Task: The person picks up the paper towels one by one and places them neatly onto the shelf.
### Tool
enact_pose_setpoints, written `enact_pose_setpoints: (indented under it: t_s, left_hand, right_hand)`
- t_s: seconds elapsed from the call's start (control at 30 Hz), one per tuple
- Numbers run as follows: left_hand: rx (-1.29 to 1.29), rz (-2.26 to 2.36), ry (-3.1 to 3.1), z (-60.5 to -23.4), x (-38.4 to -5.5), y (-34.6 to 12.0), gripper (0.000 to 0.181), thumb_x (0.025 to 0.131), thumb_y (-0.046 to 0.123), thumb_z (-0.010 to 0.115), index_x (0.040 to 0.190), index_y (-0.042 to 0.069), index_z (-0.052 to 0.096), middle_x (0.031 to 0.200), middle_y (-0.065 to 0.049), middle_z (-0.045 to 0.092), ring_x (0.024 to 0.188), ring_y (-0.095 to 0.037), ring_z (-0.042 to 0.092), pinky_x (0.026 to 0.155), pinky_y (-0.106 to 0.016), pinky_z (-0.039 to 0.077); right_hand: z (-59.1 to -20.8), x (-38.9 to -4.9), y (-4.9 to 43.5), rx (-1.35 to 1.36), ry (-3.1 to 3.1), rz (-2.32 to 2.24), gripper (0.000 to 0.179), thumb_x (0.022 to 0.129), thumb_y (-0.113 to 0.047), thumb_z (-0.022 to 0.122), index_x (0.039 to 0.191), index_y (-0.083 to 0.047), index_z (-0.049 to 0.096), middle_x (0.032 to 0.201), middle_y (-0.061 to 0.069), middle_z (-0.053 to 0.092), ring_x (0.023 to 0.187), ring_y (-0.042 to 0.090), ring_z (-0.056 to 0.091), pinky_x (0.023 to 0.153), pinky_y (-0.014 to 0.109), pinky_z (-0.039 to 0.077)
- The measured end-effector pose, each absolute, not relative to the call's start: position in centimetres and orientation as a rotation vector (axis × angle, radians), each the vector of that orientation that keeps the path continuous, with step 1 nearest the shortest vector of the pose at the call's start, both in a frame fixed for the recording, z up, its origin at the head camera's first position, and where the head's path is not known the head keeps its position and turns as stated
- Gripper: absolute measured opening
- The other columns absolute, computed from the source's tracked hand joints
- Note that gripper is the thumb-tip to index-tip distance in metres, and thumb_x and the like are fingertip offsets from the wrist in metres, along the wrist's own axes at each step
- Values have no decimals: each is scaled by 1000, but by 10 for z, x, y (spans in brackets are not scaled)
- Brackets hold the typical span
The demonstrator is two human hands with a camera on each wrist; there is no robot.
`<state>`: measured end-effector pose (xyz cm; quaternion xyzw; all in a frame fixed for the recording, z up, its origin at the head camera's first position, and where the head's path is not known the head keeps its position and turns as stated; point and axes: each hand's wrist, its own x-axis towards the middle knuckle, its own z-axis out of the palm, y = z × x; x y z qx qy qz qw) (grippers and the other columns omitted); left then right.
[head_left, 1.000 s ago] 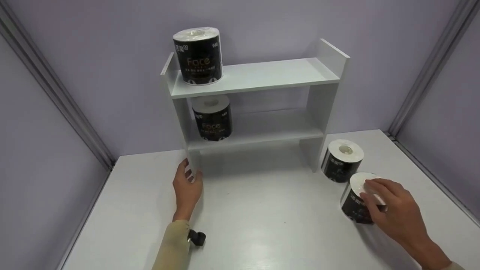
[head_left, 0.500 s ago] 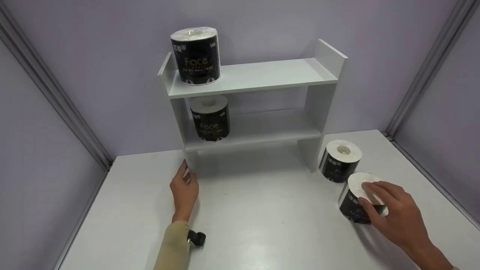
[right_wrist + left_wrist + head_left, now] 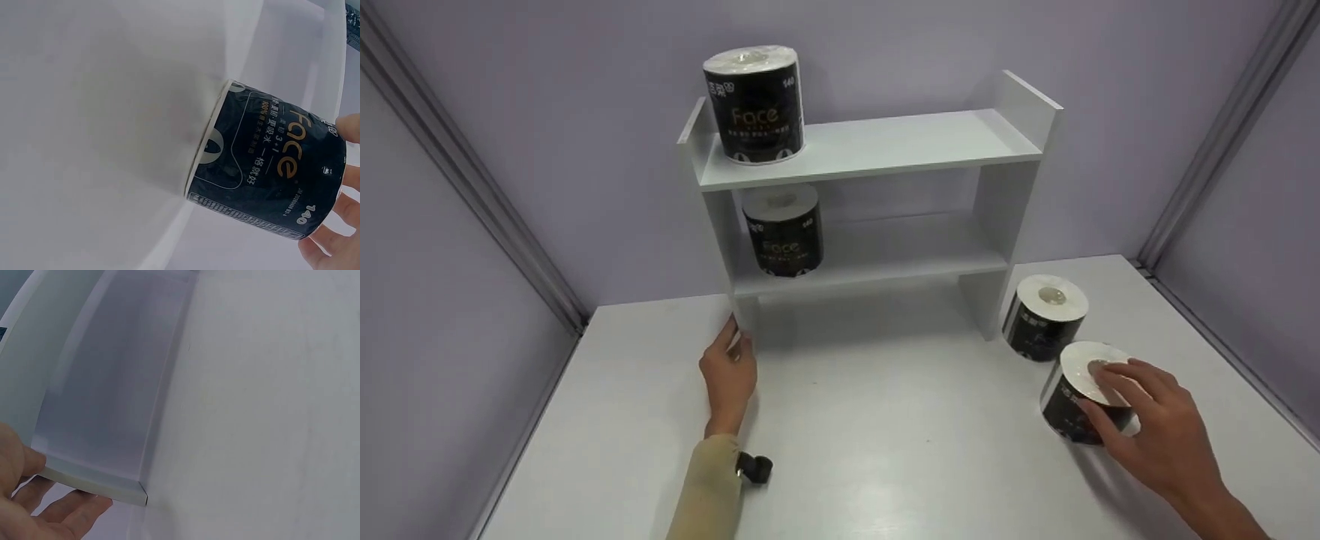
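Note:
A white two-tier shelf [image 3: 870,275] stands at the back of the table. At its lower left side panel [image 3: 93,485], my left hand [image 3: 728,375] pinches the front edge, thumb on the inner face and fingers on the outer. On the right, my right hand [image 3: 1156,424] grips the top of a black-wrapped toilet paper roll [image 3: 267,163], which stands upright on the table. The thumb is on its near side and the fingers spread over its upper rim. Another such toilet roll [image 3: 1044,330] stands behind it, beside the shelf's right leg.
One toilet roll [image 3: 757,112] stands at the left end of the top board, another roll [image 3: 786,244] on the board below. The white table [image 3: 855,450] is bounded by a back wall [image 3: 885,52] and side walls.
My left thumb has drawn in against the side panel. My right fingers have shifted slightly over the roll's top. The rolls keep their places, and the head view has shifted a little.

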<state>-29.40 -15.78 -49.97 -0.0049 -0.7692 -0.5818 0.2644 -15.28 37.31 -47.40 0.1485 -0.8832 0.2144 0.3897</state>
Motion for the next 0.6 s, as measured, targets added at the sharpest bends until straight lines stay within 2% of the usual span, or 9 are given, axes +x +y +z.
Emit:
enact_pose_setpoints:
  t_s: [0.27, 0.5, 0.53, 0.6]
  left_hand:
    - [12, -1565, -2120, -499, -294, -158, 47, 110, 7, 58, 155, -2, 51, 157, -23, 54, 133, -40, 65, 109, -48, 56]
    - [6, -1572, -2127, -497, -293, -159, 47, 110, 6, 57, 155, -3, 50, 158, -24, 52, 134, -41, 63, 111, -48, 55]
    - [4, -1574, -2128, -496, -292, -159, 47, 110, 6, 57, 155, -3, 49, 158, -25, 52, 135, -41, 63, 111, -49, 54]
    - [4, -1577, -2127, -496, -292, -158, 47, 110, 6, 56, 156, -4, 49, 158, -25, 52, 135, -42, 62, 112, -49, 54]
  right_hand:
    - [-476, -152, 377, 355, -2252, 524, 60, 65, -9, 96, 122, -8, 78, 116, 17, 72, 118, 48, 62, 87, 71, 48]
    - [-478, -151, 378, 334, -2276, 575, 67, 66, -8, 97, 130, -15, 78, 115, 16, 73, 125, 52, 60, 99, 78, 46]
    - [-478, -151, 378, 327, -2282, 579, 67, 67, -8, 97, 130, -16, 78, 116, 15, 73, 125, 51, 61, 102, 76, 47]
    - [-479, -150, 378, 316, -2296, 581, 68, 68, -8, 97, 132, -18, 77, 117, 13, 73, 125, 50, 62, 115, 55, 50]
